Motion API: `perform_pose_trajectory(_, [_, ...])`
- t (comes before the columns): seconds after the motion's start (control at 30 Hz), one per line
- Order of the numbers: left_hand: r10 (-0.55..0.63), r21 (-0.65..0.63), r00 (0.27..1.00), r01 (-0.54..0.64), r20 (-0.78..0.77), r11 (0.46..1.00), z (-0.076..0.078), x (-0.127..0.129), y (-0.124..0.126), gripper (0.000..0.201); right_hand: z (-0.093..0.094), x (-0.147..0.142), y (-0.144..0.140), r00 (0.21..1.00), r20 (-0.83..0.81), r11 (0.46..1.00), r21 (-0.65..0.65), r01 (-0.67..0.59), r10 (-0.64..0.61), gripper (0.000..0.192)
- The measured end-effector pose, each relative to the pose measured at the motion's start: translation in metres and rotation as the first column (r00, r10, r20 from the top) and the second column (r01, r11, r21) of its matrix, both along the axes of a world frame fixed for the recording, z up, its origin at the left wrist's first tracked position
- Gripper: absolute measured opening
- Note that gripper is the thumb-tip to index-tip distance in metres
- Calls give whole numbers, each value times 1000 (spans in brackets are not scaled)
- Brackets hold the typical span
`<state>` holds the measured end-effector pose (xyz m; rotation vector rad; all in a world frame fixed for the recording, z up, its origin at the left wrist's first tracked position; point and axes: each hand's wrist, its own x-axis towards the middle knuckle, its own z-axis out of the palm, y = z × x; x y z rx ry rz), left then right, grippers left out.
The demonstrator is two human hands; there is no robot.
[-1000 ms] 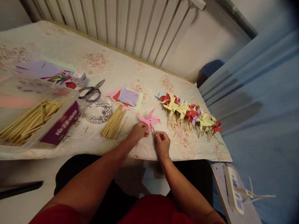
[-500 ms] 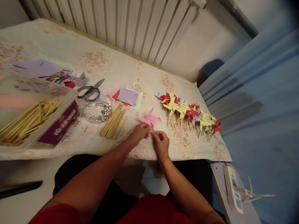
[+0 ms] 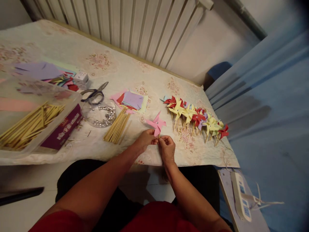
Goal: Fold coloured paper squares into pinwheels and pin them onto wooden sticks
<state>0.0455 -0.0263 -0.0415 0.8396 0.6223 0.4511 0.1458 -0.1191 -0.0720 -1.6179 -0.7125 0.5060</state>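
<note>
Leftmost, a clear tub [image 3: 14, 129] of sticks at frame left on the surface [image 3: 116, 69]. Scissors [image 3: 94, 92], pin dish [image 3: 100, 115], loose sticks [image 3: 117, 126] toward center. Left hand [image 3: 145, 140] at lower center, fingers pinched under the pink pinwheel [image 3: 156, 123]. Right hand [image 3: 167, 149] touching it, fingers closed on the pinwheel's stick. Finished pinwheels [image 3: 196, 117] in a row at center right.

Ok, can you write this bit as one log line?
left hand: pinching pink pinwheel | right hand: pinching its stick | finished pinwheels: rowed right | loose sticks: left
</note>
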Motion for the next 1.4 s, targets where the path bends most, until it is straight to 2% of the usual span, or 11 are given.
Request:
perform_pose_trajectory(0.13, [27,49,1000,-26,-3,998,-4,1,-1,31,1,-3,0,999,-38,999,20,-24,25,19])
perform_pose_trajectory(0.3, [30,82,999,-32,30,996,-5,1,-2,32,5,-11,2,997,-63,998,40,-38,41,20])
perform_pose_trajectory(0.47, [94,116,995,-95,16,989,0,-2,-1,22,20,-13,2,998,-2,998,5,60,-60,19])
perform_pose_trajectory(0.57, [60,109,998,-60,1,992,2,-3,-1,18,32,-11,5,995,29,995,-19,101,-100,19])
perform_pose_trajectory(0.73, [-4,91,1000,3,9,996,1,-1,-4,21,44,-11,14,999,-25,997,-68,23,-25,24])
perform_pose_trajectory(0.87, [-13,84,1000,12,21,996,-2,2,-4,20,42,-10,18,998,-49,993,-114,39,-44,25])
perform_pose_trajectory(1.23, [-43,74,997,38,68,997,-3,-1,-6,15,37,-9,22,990,-128,993,-109,42,-55,22])
perform_pose_trajectory(1.4, [-44,64,998,41,52,997,-2,-2,-5,14,30,-5,25,994,-81,990,-126,69,-80,21])
